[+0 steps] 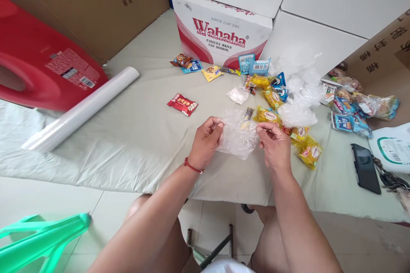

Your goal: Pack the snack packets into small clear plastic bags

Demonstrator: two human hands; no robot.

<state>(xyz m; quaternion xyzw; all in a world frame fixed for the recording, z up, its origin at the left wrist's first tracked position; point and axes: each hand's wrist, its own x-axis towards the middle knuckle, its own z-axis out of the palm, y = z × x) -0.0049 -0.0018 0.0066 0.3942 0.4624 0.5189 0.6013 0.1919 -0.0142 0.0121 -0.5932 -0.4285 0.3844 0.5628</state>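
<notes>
one clear, crinkled plastic bag (pixel 237 143) is spanning the gap between the left hand (pixel 205 140) and the right hand (pixel 275 143), near the 6 o'clock edge of the cloth-covered surface (pixel 134 136). each grip is closing thumb against fingers, the left pinching the bag's 9 o'clock side, the right its 3 o'clock side. from the bag, a red packet (pixel 182 104) is lying at 10 o'clock, yellow packets (pixel 310 152) are spreading from 1 to 3, and a wahaha carton (pixel 224 34) is standing at 12.

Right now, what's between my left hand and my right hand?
In the head view, a piece of crumpled clear plastic spans the gap, pinched by your left hand and your right hand.
</notes>
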